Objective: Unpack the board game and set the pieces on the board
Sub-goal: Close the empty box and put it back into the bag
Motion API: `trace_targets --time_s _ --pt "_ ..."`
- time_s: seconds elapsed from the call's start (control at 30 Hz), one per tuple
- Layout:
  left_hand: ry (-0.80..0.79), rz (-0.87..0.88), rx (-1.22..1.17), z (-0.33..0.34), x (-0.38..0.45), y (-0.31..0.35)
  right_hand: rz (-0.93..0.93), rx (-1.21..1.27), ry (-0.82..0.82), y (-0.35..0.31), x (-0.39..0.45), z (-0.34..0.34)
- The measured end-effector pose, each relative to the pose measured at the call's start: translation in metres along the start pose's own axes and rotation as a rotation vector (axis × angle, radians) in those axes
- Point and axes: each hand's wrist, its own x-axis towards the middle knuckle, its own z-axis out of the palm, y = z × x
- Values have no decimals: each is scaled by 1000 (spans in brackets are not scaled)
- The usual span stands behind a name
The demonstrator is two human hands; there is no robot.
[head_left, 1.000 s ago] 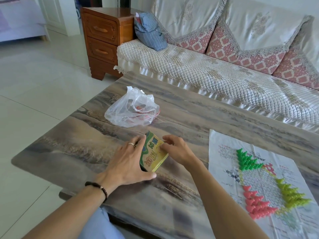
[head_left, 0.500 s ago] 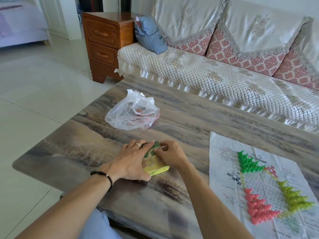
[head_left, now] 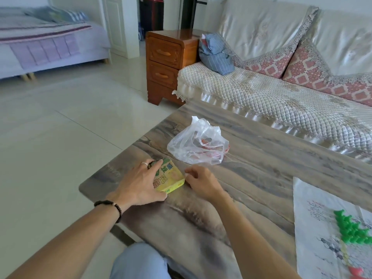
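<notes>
Game box (head_left: 170, 179) is lain flat on tabletop (head_left: 261, 168) near its left corner, gripped by left hand (head_left: 138, 182) fingers (head_left: 156, 165); right hand (head_left: 202, 182) loosely curled beside it, nothing held. Plastic bag (head_left: 198, 147) just beyond.

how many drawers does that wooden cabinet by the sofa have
2. The upper drawer sits just under the top of the wooden cabinet, and the lower drawer is directly below it. Each has one wooden handle. Only the front face shows, so none seem hidden.
</notes>
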Motion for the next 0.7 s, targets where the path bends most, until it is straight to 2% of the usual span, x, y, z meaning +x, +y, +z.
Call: trace_targets --time_s 0.17,0.37,0.5,0.63,0.7 --pt "92 -109 -20 -5 20 -33 -97 -80 -24 -29 33 27" --pt "150 -113 6 -1 38 -47 -82 -128 -1 -34 61 36" --pt "144 -114 14 -1 44 -48 -155 -204 -4 -41 60 29" --pt "201 -108 3 -6 51 -37 -181 -264 206 -42 62 5" --pt "273 -21 -41 -11 61 -26 -163 -248 339 -37 68 -18"
